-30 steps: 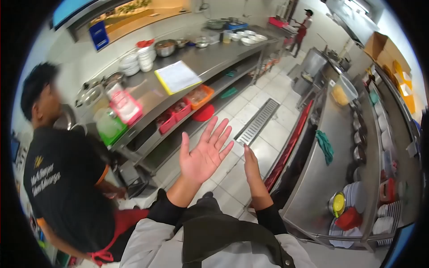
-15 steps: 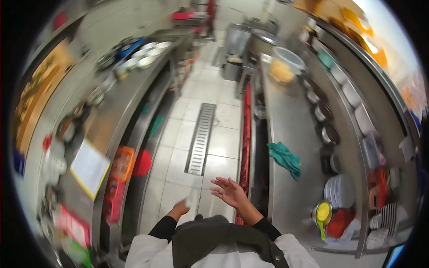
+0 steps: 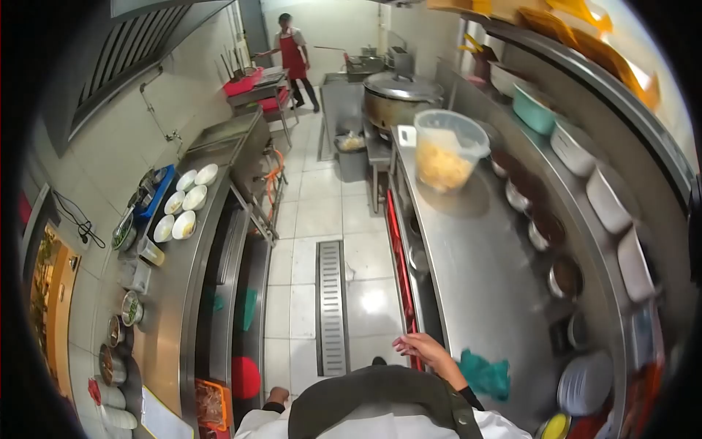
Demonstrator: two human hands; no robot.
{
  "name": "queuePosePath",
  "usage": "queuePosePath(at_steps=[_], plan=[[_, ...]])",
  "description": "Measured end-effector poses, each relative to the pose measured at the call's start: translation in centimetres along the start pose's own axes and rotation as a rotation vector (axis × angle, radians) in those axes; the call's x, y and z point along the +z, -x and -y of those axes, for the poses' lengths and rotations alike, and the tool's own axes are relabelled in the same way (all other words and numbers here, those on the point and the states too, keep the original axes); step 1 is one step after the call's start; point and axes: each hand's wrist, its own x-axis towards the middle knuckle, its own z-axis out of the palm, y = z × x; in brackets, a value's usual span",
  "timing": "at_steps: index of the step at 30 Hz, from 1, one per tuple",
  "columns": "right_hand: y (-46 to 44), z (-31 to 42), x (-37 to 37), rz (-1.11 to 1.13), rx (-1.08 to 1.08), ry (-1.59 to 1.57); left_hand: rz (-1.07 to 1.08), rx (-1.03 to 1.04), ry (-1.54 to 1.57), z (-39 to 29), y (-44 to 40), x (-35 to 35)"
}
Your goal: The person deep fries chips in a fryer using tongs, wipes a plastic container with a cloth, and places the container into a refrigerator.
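Note:
My right hand [image 3: 424,350] is held low in front of me, beside the edge of the right steel counter [image 3: 468,256], with its fingers apart and nothing in it. A green cloth [image 3: 484,373] lies on that counter just right of my wrist, not touched by the hand. Only a small part of my left hand [image 3: 278,396] shows at the lower edge, near my apron [image 3: 358,402]; its fingers are hidden. A clear tub [image 3: 447,157] with yellowish food stands farther up the right counter.
White bowls [image 3: 194,197], metal bowls and a clipboard [image 3: 164,415] are on the left counter. A floor drain [image 3: 332,307] runs along the aisle. A large lidded pot [image 3: 402,95] and a bin [image 3: 352,157] stand ahead. A person in a red apron [image 3: 292,58] is at the far end.
The view has swung right and up along the aisle, and the nearby person on the left is out of view. Both hands have dropped lower and moved apart.

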Motion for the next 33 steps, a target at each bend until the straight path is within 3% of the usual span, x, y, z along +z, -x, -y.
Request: queuePosePath(at_steps=[1,2,3,4,5,7,8,9,10,11,13,15,16,19,21,23,24,25,26,27,29,33], plan=[[-4.0,3.2,-0.9,0.059,-0.013,0.098,-0.033,0.33,-0.391,-1.9,-2.7,-4.3],[-8.0,7.0,-0.4,0.119,-0.02,0.192,-0.522,0.033,0.413,-5.9,-5.3,-7.6],[-11.8,10.8,0.7,0.181,-0.023,0.286,-0.561,0.031,0.816,-7.9,-7.6,-11.6],[-14.9,14.3,2.2,0.21,-0.196,0.543,-0.609,0.123,1.189,-10.9,-6.3,-17.0],[-17.8,17.8,3.7,0.244,-0.37,0.794,-0.9,0.074,0.876,-11.2,-8.2,-20.1],[-24.2,23.5,6.1,0.395,-0.34,0.878,-1.192,-0.016,0.747,-12.5,-8.6,-25.8],[-27.2,25.8,7.2,0.447,-0.303,0.877,-1.189,-0.035,0.749,-10.6,-11.1,-25.8],[-30.3,27.7,7.9,0.499,-0.295,0.926,-1.195,-0.117,0.547,-8.0,-15.1,-24.2],[-33.1,29.2,8.7,0.553,-0.257,0.897,-1.08,-0.208,0.233,-5.8,-17.3,-22.8],[-35.8,30.4,8.9,0.604,-0.226,0.862,-0.936,-0.278,0.161,-4.9,-17.9,-22.3],[-42.8,32.2,8.0,0.642,-0.252,0.913,-0.654,-0.396,0.115,-4.4,-18.8,-23.0],[-49.0,34.9,6.6,0.552,-0.049,0.742,-0.496,-0.437,0.108,-5.0,-21.6,-27.4],[-53.0,35.8,4.8,0.529,-0.173,0.89,-0.448,-0.436,0.104,-5.4,-24.2,-30.3],[-58.2,46.1,3.2,0.299,-0.169,0.808,-0.457,-0.342,0.056,-6.8,-33.4,-40.7],[-63.4,51.9,-0.6,0.151,-0.189,0.704,-0.601,-0.214,0.01,-8.6,-41.2,-49.1],[-66.9,58.0,-3.7,-0.032,-0.323,0.723,-0.833,-0.022,-0.077,-11.2,-51.1,-58.5],[-68.5,60.7,-5.0,-0.108,-0.335,0.616,-0.767,0.173,-0.25,-12.6,-56.9,-64.8],[-70.0,63.3,-6.0,-0.18,-0.348,0.511,-0.861,0.173,0.062,-15.5,-61.1,-71.1],[-70.9,65.4,-6.2,-0.229,-0.453,0.423,-1.035,0.374,0.131,-17.5,-67.1,-76.5],[-72.5,67.3,-6.7,-0.278,-0.556,0.336,-0.87,0.364,0.222,-20.0,-70.6,-81.9],[-78.2,70.2,-10.3,-0.321,-0.531,0.351,-0.979,0.496,0.62,-27.4,-72.6,-93.1],[-90.6,82.2,-14.3,-0.295,-0.459,0.319,-0.752,0.494,0.752,-36.2,-81.1,-105.7]])
